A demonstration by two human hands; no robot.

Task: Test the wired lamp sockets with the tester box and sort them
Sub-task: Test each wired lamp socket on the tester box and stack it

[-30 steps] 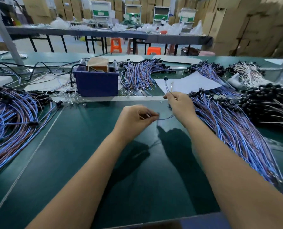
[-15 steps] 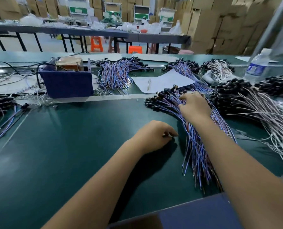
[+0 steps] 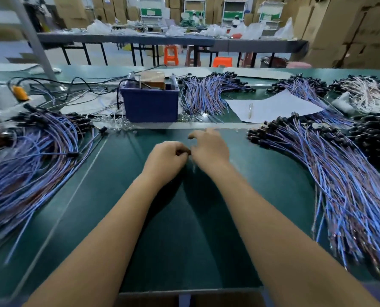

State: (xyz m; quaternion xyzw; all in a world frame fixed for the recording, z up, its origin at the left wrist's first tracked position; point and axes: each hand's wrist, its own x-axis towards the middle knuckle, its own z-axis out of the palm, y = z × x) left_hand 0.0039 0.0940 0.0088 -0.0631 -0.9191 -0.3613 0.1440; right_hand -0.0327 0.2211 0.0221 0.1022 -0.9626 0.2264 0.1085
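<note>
1. Head view, hands: both forearms reach forward over the middle of the green table (image 3: 140, 218). The left hand (image 3: 165, 159) is curled into a loose fist, and something small and dark shows at its fingertips, where it meets the right hand; what that is cannot be told through the blur.
2. The right hand (image 3: 209, 147) sits just beside the left, touching it at the fingertips. Its fingers are partly bent, with one pointing far and left. It is smeared by motion, so whether it grasps anything cannot be told.
3. The tester box (image 3: 150, 100), a blue bin with a brown block in it, stands just beyond the hands, slightly left, with black cables running off to its left.
4. Wired sockets: one big bundle of blue-wired sockets (image 3: 331, 173) fans out near right, black socket heads toward the far-left end. Another bundle (image 3: 36, 156) lies on the left side. A third bundle (image 3: 206, 94) lies right of the box.
5. A white sheet of paper (image 3: 273, 105) with a pen (image 3: 250, 110) on it lies far right of centre; white-wired sockets (image 3: 362, 91) lie beyond it at the far right.
</note>
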